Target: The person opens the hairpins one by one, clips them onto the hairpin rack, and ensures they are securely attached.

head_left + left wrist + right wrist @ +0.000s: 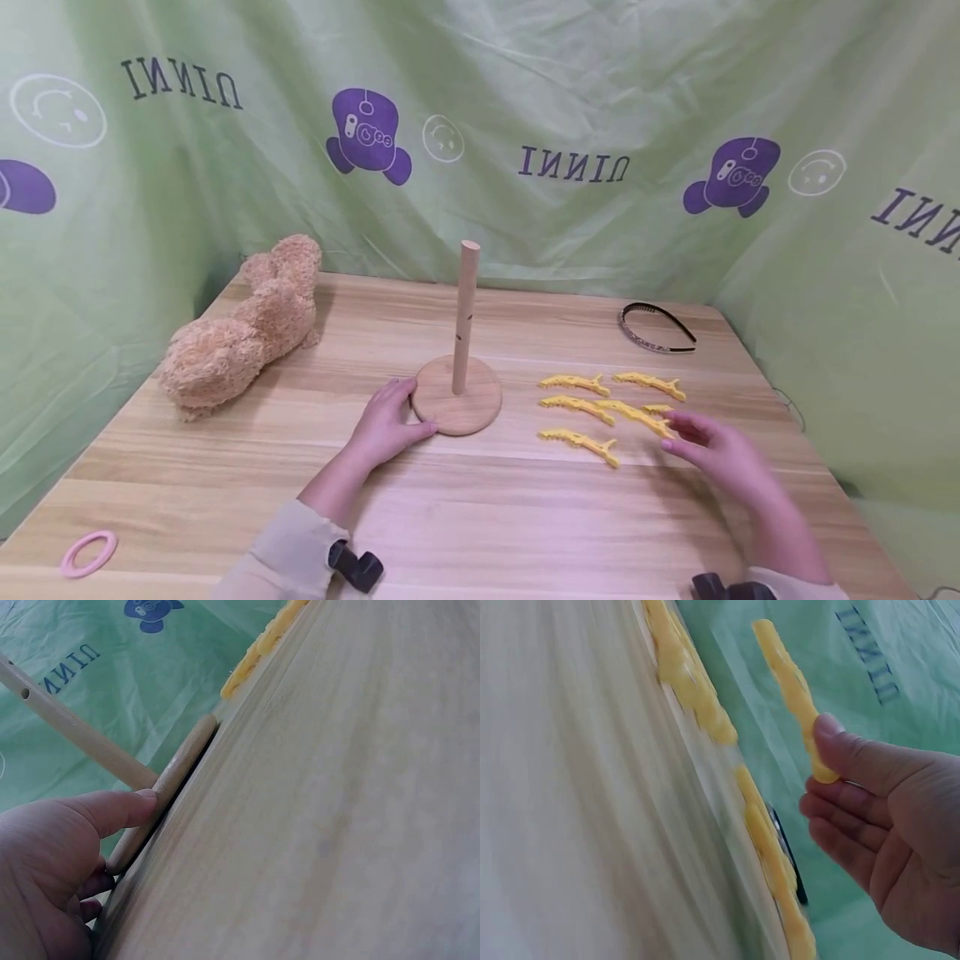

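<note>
A round-based wooden stand (480, 408) with an upright dowel sits on the table. At the near-left edge of its base, my left hand (386, 425) grips the rim, the thumb on top in the left wrist view. My right hand (712, 458) pinches a yellow alligator hair clip (789, 679) by one end between thumb and fingers; in the right wrist view it is raised above the tabletop. Around and under it, several matching yellow hair clips (577, 446) lie on the wood, right of the stand.
A black headband with a glittery band (637, 337) lies at the back right. On the left are a fluffy tan plush toy (247, 333) and, nearer me, a pink ring (67, 567). Green printed curtains (480, 208) hang behind and beside the wooden table (450, 525).
</note>
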{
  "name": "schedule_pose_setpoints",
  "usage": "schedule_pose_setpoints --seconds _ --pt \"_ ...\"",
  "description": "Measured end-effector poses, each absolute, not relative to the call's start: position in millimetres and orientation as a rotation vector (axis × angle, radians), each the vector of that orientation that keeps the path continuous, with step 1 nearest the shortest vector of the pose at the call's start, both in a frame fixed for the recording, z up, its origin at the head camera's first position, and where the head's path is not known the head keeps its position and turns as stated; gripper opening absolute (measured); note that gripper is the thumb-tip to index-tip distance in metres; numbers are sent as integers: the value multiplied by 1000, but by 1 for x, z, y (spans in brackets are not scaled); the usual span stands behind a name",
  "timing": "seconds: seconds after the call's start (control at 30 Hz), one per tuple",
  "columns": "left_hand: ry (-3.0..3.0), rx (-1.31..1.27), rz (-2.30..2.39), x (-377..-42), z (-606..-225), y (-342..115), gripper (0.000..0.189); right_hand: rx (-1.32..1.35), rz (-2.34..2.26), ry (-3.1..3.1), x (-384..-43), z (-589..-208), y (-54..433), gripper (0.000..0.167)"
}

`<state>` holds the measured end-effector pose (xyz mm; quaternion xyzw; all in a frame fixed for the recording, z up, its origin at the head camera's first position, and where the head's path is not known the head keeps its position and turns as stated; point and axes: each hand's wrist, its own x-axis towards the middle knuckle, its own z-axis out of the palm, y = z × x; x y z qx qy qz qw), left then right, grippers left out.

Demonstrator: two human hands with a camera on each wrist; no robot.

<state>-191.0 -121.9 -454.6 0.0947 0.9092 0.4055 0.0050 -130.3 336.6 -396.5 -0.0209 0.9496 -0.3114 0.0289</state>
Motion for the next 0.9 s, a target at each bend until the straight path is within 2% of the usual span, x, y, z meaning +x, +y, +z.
schedule_pose_setpoints --seconds 0.33,0.9 --pt "2852 307 1272 -190 -453 -121 82 -282 -1065 3006 -173 -392 265 48" --pt "2868 300 1273 -191 -454 -120 83 -533 -1041 3000 -220 -393 168 30"
